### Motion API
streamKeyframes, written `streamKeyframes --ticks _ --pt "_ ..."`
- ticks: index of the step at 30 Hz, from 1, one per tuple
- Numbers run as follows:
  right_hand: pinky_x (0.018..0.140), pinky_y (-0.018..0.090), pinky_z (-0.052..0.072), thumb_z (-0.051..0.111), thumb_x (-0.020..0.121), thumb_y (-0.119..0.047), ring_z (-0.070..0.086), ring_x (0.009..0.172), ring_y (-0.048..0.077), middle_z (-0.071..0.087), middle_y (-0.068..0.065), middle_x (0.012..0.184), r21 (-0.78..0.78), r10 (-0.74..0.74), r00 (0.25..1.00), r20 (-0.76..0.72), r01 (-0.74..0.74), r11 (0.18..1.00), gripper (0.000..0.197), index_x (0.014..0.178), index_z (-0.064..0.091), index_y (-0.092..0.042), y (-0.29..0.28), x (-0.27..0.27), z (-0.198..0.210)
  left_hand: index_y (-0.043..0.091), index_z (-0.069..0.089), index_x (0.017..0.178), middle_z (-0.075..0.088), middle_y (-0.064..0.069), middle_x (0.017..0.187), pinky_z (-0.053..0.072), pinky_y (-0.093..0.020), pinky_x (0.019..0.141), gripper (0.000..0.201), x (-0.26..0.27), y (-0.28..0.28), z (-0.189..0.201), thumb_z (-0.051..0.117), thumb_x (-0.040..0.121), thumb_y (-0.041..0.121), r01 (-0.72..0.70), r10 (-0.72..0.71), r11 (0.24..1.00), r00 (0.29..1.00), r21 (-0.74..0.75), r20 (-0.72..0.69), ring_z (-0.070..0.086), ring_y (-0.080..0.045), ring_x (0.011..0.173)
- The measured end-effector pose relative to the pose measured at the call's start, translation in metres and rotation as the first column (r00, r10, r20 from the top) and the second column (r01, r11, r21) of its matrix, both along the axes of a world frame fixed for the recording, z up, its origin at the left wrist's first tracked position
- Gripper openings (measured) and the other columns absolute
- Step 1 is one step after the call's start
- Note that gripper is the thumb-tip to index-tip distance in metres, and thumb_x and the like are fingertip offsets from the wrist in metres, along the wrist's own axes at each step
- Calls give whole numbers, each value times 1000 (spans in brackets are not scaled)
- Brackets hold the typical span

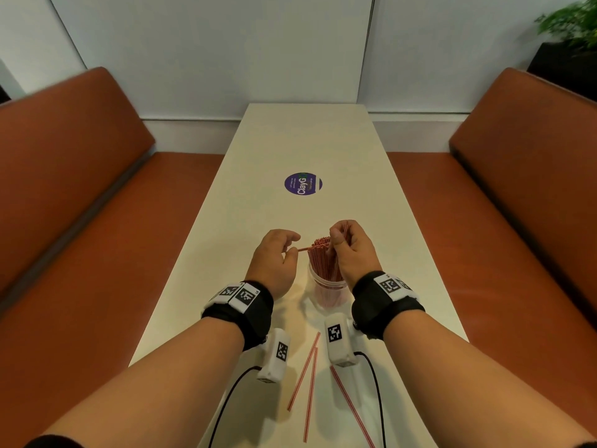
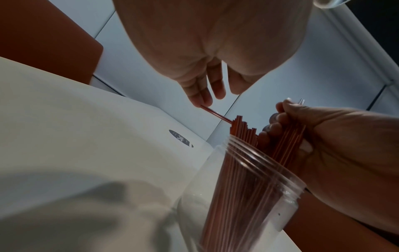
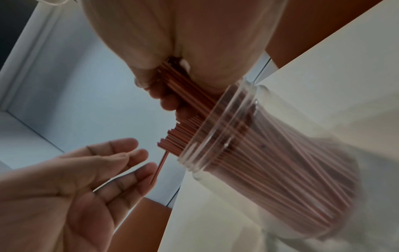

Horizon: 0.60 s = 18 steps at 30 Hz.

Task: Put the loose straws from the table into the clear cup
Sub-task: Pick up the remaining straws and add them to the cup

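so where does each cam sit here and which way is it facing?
Head: worn on the head, looking forward and down the table; shows both forearms, left hand, right hand, three loose straws.
Left wrist: under the left palm, looking along the fingers at one straw and the clear cup.
Right wrist: under the right palm, looking along its grip on the straw bundle.
Shared: both wrist views show the cup, bundle and opposite hand.
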State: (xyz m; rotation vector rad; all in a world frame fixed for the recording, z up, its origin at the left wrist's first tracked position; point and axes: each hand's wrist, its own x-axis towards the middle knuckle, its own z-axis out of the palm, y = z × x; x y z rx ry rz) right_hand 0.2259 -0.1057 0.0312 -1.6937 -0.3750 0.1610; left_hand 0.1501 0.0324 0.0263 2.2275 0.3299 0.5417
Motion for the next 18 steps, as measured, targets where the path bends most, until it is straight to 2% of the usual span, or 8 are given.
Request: streamKeyframes --ticks 4,6,8,10,12,16,18 --pt "69 31 48 48 96 -19 54 67 14 56 -4 73 25 -9 1000 -24 9 1000 18 83 54 -29 1 0 -2 14 57 122 53 1 125 37 -19 93 31 2 1 2 50 92 7 49 -41 996 994 81 -101 49 -10 108" --pt "72 31 48 48 96 -16 55 69 12 58 -4 75 37 -9 1000 -18 10 999 17 85 54 -28 1 0 0 17 50 132 47 0 138 34 -22 105 41 7 2 4 50 92 8 93 -64 987 975 133 -213 44 -15 126" --pt "75 30 49 49 96 -15 57 72 10 60 -3 80 42 -5 1000 -12 6 999 13 90 55 -24 1 -1 3 19 42 140 43 0 146 31 -28 113 50 12 2 7 49 92 8 124 -66 979 945 162 -320 39 -18 135" --pt "79 29 51 50 95 -15 60 77 11 63 1 89 59 -4 1000 -15 5 998 7 97 56 -19 1 -1 5 22 41 142 49 -1 142 36 -31 110 51 17 2 9 48 93 8 126 -47 975 920 180 -389 46 -20 131" --pt "80 26 52 52 95 -16 62 83 13 66 4 95 75 -9 1000 2 9 997 6 99 56 -18 1 0 11 21 45 139 59 -5 131 43 -35 104 46 20 1 10 46 95 7 121 -19 968 910 221 -415 55 -23 121" --pt "91 28 50 52 95 -21 64 101 17 69 3 106 69 -11 998 56 7 998 10 92 55 -30 0 3 22 17 60 125 66 -7 116 48 -37 94 39 23 1 15 44 93 2 131 11 935 917 328 -399 60 -25 107" --pt "94 28 48 50 96 -22 63 106 15 69 1 108 65 -22 997 71 17 998 11 93 56 -31 -2 4 25 17 64 119 67 -7 113 49 -38 93 36 22 4 18 45 93 3 100 26 942 930 320 -367 61 -26 104"
